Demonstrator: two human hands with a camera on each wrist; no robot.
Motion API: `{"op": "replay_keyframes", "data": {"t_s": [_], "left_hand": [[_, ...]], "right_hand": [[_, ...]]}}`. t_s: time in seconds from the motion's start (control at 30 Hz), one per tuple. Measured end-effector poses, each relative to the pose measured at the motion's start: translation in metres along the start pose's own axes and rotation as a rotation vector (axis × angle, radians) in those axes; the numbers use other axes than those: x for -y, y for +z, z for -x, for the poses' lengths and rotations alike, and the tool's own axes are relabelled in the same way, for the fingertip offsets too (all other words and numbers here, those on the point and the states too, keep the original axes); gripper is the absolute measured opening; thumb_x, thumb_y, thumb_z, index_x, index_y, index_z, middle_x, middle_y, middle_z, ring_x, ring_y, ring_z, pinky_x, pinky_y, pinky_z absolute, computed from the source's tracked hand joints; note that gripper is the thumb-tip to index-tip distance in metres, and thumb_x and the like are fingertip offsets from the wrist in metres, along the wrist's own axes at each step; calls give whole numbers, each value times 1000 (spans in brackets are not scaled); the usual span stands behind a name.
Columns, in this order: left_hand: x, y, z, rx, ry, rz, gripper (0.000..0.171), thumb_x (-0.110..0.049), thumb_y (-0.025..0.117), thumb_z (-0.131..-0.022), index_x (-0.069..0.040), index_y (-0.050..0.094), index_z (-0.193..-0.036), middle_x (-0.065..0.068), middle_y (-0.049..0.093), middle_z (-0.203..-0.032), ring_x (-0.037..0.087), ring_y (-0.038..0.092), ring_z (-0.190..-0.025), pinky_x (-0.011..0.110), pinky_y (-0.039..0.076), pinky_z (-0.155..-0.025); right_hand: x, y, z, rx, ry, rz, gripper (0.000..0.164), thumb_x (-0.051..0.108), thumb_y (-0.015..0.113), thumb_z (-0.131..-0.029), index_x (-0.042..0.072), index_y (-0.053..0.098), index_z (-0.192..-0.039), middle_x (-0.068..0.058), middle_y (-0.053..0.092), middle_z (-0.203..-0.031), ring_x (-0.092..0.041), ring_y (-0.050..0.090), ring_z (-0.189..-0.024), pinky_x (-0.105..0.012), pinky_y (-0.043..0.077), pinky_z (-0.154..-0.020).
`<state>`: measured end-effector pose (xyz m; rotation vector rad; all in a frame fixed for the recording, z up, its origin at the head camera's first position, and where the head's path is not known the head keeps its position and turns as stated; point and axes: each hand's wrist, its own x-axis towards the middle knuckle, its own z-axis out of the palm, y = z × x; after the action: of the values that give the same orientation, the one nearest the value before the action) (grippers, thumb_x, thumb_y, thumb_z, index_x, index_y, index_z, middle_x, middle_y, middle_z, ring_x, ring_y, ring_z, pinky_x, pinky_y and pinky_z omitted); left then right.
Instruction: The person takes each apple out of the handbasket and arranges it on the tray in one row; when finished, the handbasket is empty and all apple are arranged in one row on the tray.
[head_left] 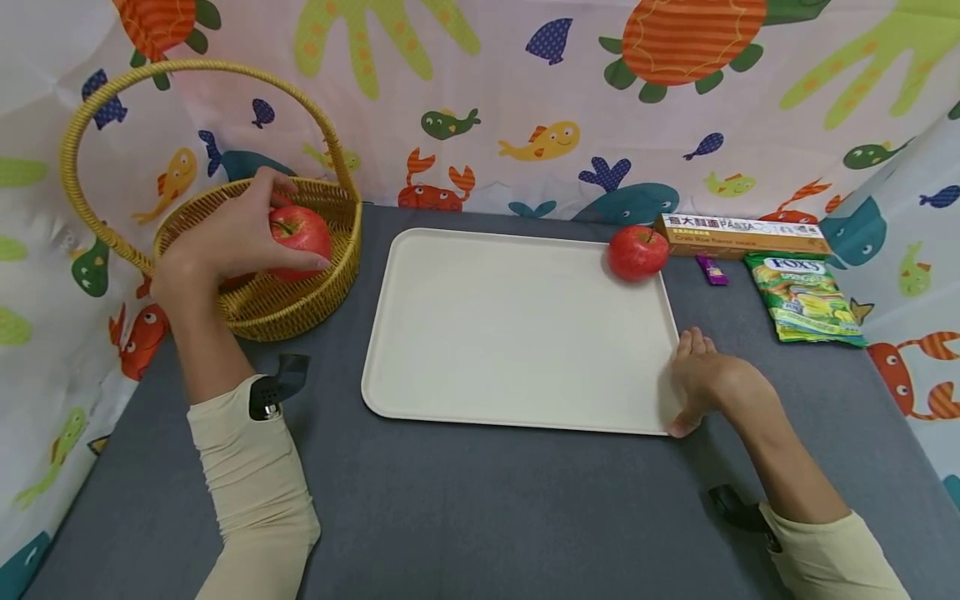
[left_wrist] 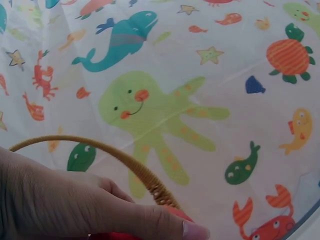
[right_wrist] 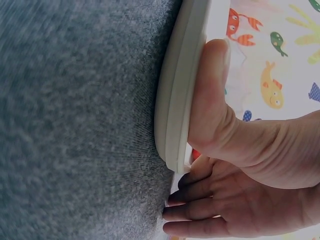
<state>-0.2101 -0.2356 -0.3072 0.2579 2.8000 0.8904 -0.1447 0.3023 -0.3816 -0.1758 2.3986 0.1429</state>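
My left hand (head_left: 225,229) reaches under the handle of a woven basket (head_left: 288,321) at the left and grips a red apple (head_left: 300,237) within its rim. More red shows low in the basket, mostly covered by this hand. In the left wrist view the thumb lies across the apple (left_wrist: 175,214). A cream tray (head_left: 517,333) lies flat at the centre, with another red apple (head_left: 637,253) at its top right corner. My right hand (head_left: 712,379) rests at the tray's right edge. Its thumb lies on the rim, while the fairly straight fingers (right_wrist: 195,210) extend beside the edge.
Beyond the tray's upper right corner lie a long pasta sauce box (head_left: 742,237), a small purple packet (head_left: 712,270) and a green FOX'S candy bag (head_left: 806,300). A sea-animal curtain (head_left: 487,75) borders the grey table (head_left: 480,517) at the back and sides.
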Motion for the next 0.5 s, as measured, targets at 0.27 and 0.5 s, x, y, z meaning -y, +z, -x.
{"op": "replay_keyframes", "data": {"t_s": [0.27,0.5], "left_hand": [[-24,13,-16,-4,147,20,95,-47,78,-65,-13,21,-132,13,38,-128,31,42,-109,54,43,-89],[-41,25,-29,2,270,17,86,-45,79,-65,-13,31,-128,7,43,-118,25,44,-105,49,46,-84]], "right_hand": [[-1,0,0,-10,7,-3,149,61,80,-39,-25,2,-132,-47,0,-136,-58,5,-126,-60,12,-104],[-2,0,0,-12,2,1,149,63,79,-39,-25,2,-132,-47,1,-136,-58,6,-126,-60,12,-104]]}}
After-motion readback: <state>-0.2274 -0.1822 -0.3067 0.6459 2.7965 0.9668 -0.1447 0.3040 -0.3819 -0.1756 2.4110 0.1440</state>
